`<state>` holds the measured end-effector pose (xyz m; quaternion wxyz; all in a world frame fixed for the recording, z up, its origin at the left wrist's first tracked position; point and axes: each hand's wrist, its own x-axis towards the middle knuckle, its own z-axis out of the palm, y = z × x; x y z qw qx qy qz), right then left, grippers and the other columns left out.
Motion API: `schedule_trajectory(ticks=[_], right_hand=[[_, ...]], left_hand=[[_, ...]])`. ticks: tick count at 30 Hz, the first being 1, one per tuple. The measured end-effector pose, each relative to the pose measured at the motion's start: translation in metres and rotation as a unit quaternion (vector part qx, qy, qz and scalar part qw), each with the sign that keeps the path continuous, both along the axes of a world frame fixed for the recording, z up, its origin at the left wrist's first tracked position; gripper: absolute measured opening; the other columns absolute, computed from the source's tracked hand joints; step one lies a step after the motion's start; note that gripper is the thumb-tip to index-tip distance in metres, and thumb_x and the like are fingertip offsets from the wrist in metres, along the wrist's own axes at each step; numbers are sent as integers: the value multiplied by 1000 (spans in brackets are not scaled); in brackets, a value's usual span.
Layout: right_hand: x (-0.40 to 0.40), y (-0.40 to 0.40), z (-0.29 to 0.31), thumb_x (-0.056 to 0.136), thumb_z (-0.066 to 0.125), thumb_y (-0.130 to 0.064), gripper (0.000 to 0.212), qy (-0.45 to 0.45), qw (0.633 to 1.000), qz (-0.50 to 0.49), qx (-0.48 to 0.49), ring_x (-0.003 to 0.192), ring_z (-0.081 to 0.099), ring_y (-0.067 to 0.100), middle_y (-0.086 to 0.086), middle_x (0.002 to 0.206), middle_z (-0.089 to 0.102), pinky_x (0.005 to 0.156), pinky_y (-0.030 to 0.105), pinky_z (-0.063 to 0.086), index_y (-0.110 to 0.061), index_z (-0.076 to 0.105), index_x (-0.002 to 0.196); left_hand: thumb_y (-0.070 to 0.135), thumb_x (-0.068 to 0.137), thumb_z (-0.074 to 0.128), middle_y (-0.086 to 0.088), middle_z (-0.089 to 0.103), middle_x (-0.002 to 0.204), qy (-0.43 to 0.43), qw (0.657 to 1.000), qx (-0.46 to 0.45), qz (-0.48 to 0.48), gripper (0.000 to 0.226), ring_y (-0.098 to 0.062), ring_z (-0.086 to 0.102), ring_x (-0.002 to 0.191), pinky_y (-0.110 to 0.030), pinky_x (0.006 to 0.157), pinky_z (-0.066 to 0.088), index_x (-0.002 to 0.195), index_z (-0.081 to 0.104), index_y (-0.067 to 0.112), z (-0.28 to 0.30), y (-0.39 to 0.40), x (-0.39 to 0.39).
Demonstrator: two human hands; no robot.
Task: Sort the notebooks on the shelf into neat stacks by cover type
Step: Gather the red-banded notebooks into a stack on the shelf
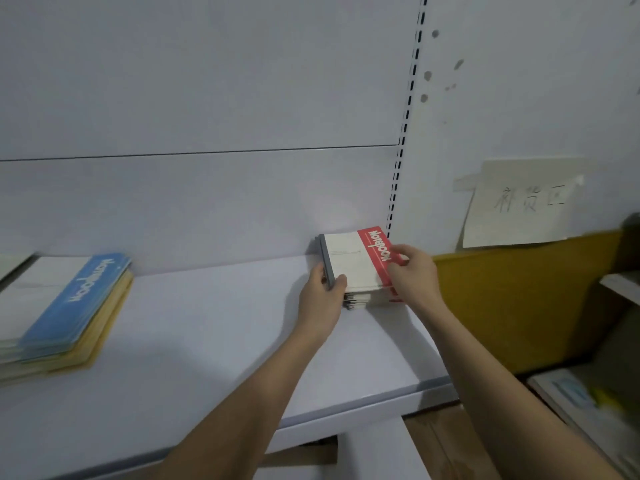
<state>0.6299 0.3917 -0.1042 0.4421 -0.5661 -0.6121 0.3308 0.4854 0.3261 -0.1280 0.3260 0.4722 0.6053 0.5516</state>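
A: Where do we have the red-and-white notebook (356,263) just now?

B: Between our two hands, on top of the small stack (358,299) at the back right of the shelf (207,323). Its long axis runs away from us toward the back panel, red band on the right, grey spine on the left.

A: And the grip?

B: Our left hand (322,292) is curled round the spine edge, thumb on the cover and fingers behind it. Our right hand (412,268) pinches the red edge, fingertips on the printed band. Both hold the same book, so neither is nearer; it lies straight between them.

A: Is it seated on the stack?

B: We judge it tilted, far end raised, not yet square with the books under it. It wants lowering and nudging flush.

A: And the other covers?

B: The blue-and-white pile (65,299) lies well apart, far to the left of our left hand.
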Motion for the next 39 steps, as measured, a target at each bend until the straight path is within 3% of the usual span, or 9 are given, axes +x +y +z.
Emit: schedule_trajectory(ticks=[4,6,9,13,18,23,27,30,39], right_hand=[[8,11,-28,93,56,-15,31,-127,989,-33,75,114,54,21,3,126,58,93,43,51,-13,61,123],[15,16,-42,93,54,-20,30,-138,986,-61,69,116,51,22,5,127,57,96,44,47,-13,62,121],[17,23,-49,95,49,-29,36,-79,995,-55,20,108,58,22,5,123,62,89,46,53,-13,57,126],[17,25,-51,95,50,-33,32,-57,998,-25,21,97,64,20,-1,112,67,81,46,56,-17,58,122],[19,23,-49,94,51,-29,35,-67,998,-13,18,104,62,21,-3,118,65,90,47,52,-20,54,127],[24,19,-42,96,49,-30,45,-65,998,7,17,117,54,19,-4,132,57,101,43,45,-22,45,140],[24,17,-41,98,46,-36,47,-30,999,32,1,106,47,8,-14,121,52,100,39,44,-26,39,143],[24,18,-41,100,45,-35,46,-14,999,44,1,102,48,7,-19,110,46,91,33,46,-27,37,144],[12,12,-36,101,36,-36,42,-42,990,-110,82,124,49,20,6,136,51,95,45,51,-17,45,137]], left_hand=[[37,93,57,11,55,132,135,990,-18,-27,45,-8,52,121,-33,102,45,137,48,31,-15,8,1],[35,92,62,11,44,134,153,988,-15,-24,56,-6,43,126,-24,105,37,144,43,25,-16,9,0],[28,88,69,22,44,124,166,985,11,-37,59,11,41,116,1,90,28,142,45,27,-13,5,1],[17,87,71,36,48,118,178,982,29,-60,61,36,39,96,8,80,28,141,45,29,-16,4,3],[23,91,66,18,55,131,232,971,5,-63,64,10,50,101,7,77,31,147,38,29,-20,8,2],[19,92,65,17,63,111,251,966,11,-67,61,-2,54,86,-5,76,39,145,39,32,-24,12,-1],[16,93,62,13,61,129,239,968,9,-81,62,-7,59,109,-17,96,43,148,36,31,-28,14,0],[19,93,62,9,59,134,270,960,8,-69,62,-11,57,116,-17,97,41,149,35,27,-29,16,0],[36,91,63,5,42,149,343,939,16,-10,67,-15,39,134,-27,105,34,149,33,20,-21,6,7]])
